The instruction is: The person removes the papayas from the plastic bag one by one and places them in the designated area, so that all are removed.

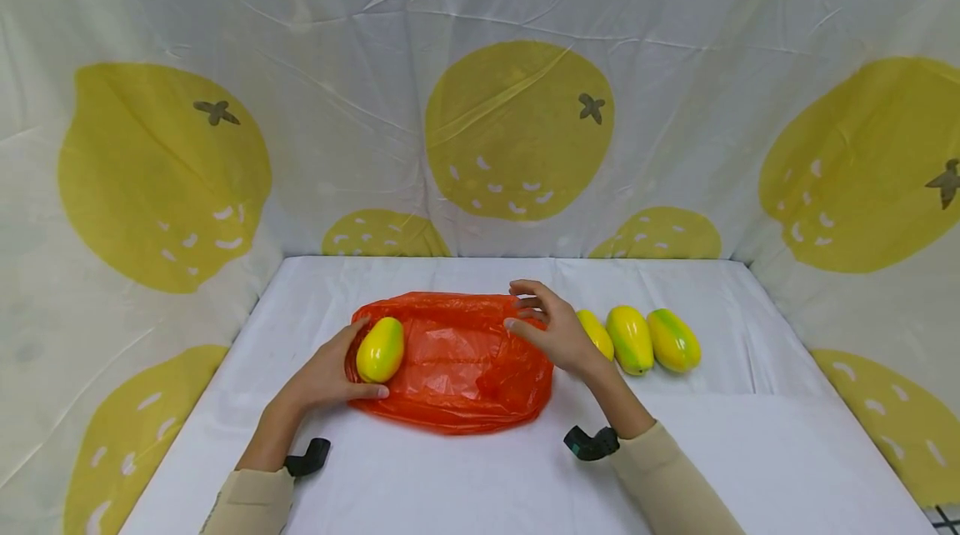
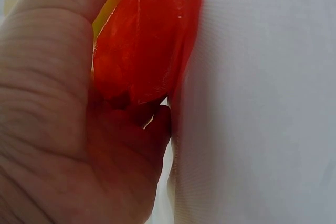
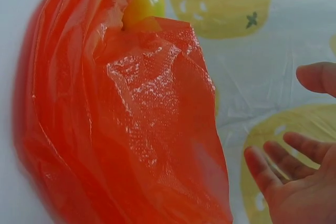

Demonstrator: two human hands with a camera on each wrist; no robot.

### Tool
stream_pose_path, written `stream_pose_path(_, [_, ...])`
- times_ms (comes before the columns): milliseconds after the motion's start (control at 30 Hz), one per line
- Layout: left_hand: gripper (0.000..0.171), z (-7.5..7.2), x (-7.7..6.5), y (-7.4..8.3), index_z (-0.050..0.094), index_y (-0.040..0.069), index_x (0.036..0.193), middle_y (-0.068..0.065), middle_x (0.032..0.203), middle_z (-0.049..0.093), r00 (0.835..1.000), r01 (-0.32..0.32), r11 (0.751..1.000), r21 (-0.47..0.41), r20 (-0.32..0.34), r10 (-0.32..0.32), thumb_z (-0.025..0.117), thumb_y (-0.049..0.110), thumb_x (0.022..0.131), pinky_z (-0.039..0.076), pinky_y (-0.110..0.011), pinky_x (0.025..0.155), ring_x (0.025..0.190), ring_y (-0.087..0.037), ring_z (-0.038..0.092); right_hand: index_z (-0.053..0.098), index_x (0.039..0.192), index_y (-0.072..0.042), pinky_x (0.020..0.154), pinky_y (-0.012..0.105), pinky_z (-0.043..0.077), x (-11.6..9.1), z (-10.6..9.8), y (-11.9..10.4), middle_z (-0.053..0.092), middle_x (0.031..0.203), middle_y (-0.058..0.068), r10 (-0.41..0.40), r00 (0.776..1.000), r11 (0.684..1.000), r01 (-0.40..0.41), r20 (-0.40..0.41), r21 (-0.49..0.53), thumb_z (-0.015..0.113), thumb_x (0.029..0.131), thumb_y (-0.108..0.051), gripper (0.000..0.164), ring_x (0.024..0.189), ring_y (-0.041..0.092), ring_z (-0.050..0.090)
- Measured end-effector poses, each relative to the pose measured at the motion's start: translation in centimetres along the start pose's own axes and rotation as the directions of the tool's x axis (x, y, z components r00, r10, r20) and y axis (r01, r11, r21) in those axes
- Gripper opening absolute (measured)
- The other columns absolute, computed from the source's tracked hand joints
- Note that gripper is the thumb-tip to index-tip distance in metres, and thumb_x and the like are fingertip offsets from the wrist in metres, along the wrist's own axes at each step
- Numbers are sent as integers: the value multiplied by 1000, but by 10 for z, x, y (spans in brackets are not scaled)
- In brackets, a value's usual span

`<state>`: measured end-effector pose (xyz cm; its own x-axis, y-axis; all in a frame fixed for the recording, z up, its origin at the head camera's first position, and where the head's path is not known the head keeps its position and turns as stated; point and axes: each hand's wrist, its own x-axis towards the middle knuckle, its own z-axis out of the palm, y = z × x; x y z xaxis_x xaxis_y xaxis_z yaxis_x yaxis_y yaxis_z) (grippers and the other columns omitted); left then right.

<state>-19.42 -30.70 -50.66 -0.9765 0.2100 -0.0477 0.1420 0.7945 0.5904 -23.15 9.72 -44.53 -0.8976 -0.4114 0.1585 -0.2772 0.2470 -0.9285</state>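
Note:
A red plastic bag (image 1: pixel 450 360) lies on the white table with its mouth spread open upward. A yellow-green papaya (image 1: pixel 381 350) sits at the bag's left end. My left hand (image 1: pixel 322 372) holds that end, thumb in front and fingers behind, around bag and papaya. In the left wrist view, red plastic (image 2: pixel 152 35) lies between the thumb and the fingers of the left hand (image 2: pixel 52 108). Over the bag's right end, my right hand (image 1: pixel 555 331) is raised with fingers spread and holds nothing. The right wrist view shows the right hand (image 3: pixel 304 187) apart from the bag (image 3: pixel 142 119).
Right of the bag, more papayas stand in a row: one (image 1: pixel 595 333) partly behind my right hand, a middle one (image 1: pixel 630 339) and an outer one (image 1: pixel 673 341). White cloth walls (image 1: pixel 675 127) with lemon prints enclose the table (image 1: pixel 465 481) at the back and sides.

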Motion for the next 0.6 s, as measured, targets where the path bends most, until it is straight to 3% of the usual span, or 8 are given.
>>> stream_pose_path(133, [127, 0, 0, 0, 24, 7, 162, -21, 161, 38, 1000, -5, 1000, -1, -3, 5, 90, 60, 67, 40, -71, 111, 143, -45, 42, 48, 148, -19, 109, 50, 52, 4, 8, -2, 51, 151, 17, -2, 1000, 1000, 2, 23, -11, 74, 95, -30, 59, 131, 40, 56])
stream_pose_path(600, [127, 1, 0, -2, 24, 8, 161, -19, 160, 39, 1000, -7, 1000, -7, -8, 7, 90, 60, 67, 41, -70, 110, 142, -43, 43, 47, 150, -14, 111, 49, 50, 12, 36, -7, 50, 151, 16, 10, 998, 1000, -10, 59, 3, 73, 95, -30, 63, 130, 37, 57])
